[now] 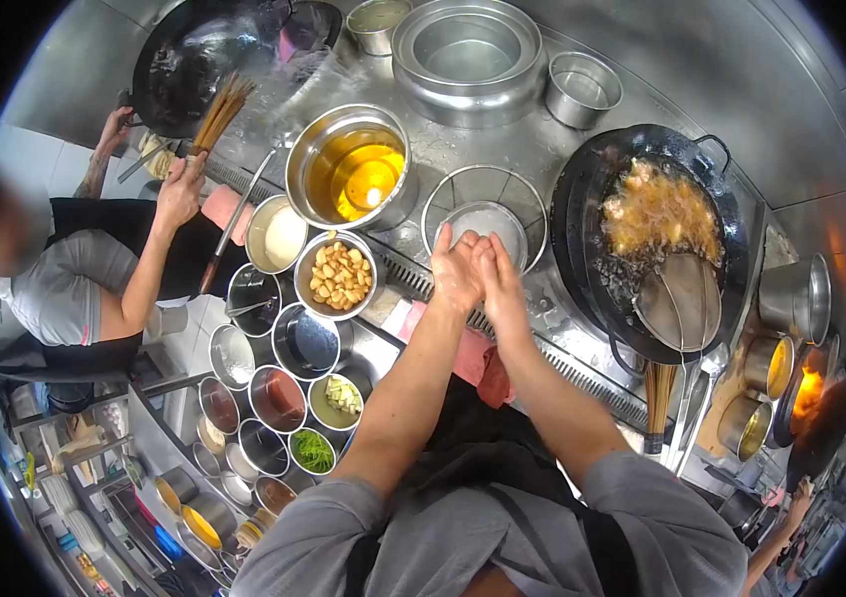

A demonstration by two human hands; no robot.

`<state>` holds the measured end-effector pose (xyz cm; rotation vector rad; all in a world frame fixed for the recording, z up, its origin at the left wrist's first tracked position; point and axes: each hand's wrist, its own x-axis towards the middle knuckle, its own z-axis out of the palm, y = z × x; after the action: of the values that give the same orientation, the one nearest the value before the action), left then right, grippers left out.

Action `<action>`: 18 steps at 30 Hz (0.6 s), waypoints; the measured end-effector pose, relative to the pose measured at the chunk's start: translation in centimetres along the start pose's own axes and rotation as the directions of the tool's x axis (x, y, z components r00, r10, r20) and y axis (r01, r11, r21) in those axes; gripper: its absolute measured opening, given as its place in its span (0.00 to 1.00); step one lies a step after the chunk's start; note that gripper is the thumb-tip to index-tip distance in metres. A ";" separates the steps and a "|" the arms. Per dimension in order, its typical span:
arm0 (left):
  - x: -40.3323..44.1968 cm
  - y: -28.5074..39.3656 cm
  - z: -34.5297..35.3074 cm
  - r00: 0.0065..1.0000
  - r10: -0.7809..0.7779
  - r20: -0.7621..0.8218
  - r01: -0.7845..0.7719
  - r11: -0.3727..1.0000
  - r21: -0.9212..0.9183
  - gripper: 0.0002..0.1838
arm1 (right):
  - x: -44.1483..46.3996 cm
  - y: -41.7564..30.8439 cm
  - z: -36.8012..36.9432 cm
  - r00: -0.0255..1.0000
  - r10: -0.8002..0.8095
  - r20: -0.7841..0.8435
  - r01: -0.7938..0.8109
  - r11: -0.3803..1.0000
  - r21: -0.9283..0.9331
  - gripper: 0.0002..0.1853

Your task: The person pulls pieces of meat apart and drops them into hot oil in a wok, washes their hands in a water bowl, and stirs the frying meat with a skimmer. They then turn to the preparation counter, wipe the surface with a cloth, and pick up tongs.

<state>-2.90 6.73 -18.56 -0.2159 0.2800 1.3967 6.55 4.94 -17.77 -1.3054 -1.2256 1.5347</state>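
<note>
My left hand (457, 276) and my right hand (504, 284) are pressed against each other, palms partly turned up. Their fingers point away from me and look stretched out, with no tool between them. Beneath them is a round wire rack (426, 199) around a pale metal bowl (504, 232). To the left stands a metal pot of golden oil (351, 179), with a bowl of tan nut-like pieces (340, 277) nearer me. On the right, food foams in hot oil in a black wok (582, 179). A mesh strainer (678, 303) rests in that wok.
A co-worker (94, 269) at the left holds a bamboo brush (222, 111) over another wok (169, 85). Several seasoning tins, one with chopped greens (313, 451), stand left of my arms. Flames (809, 393) rise at the far right. A pink cloth (477, 360) lies on the counter edge.
</note>
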 end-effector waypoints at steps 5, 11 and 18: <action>0.9 0.2 -1.3 0.997 0.009 -0.075 0.007 0.978 0.207 0.19 | -0.4 -0.6 0.8 0.952 -0.302 -0.051 0.281 0.929 -0.241 0.25; -0.8 2.0 -1.2 0.929 -0.036 -0.368 0.263 0.763 0.591 0.13 | 4.6 0.6 0.1 0.979 -0.189 -0.076 0.161 0.945 -0.285 0.21; -1.0 5.0 -3.6 0.810 0.585 0.044 0.368 -0.565 0.738 0.17 | 5.9 3.9 -2.2 0.863 -0.124 0.490 0.496 0.399 -0.771 0.09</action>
<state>-8.26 5.52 -21.59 1.2640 2.2559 0.5752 7.79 10.00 -23.10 -1.2421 -2.6015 0.7928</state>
